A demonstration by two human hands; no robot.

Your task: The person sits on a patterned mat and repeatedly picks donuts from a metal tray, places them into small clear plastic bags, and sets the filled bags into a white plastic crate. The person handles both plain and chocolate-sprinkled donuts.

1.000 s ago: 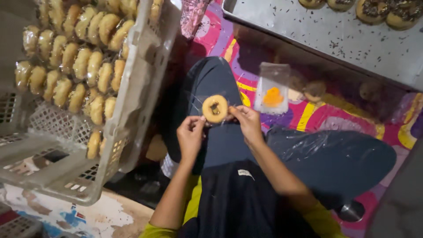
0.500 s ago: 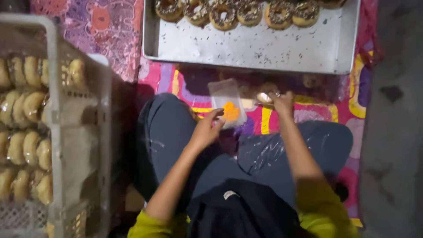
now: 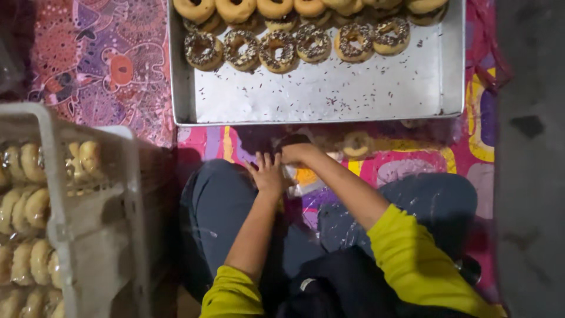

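Observation:
My right hand (image 3: 298, 155) is curled palm-down just below the metal tray (image 3: 318, 100), its fingers closed over a donut that is mostly hidden; only a dark rounded edge (image 3: 294, 140) shows past the fingertips. My left hand (image 3: 268, 172) lies beside it with fingers spread, resting on a clear plastic packet with orange filling (image 3: 306, 176) on the patterned mat. The two hands touch. Both are over the gap between my knees and the tray.
The tray holds a row of chocolate-sprinkled donuts (image 3: 282, 50) and plain glazed ones (image 3: 235, 9) along its far side. One loose donut (image 3: 357, 143) lies under plastic right of my hands. A white crate (image 3: 56, 176) of bagged donuts stands at left.
The view has swung from the crate to the tray. My right hand carried the donut forward and down to the mat by the tray; my left hand followed onto the plastic packet.

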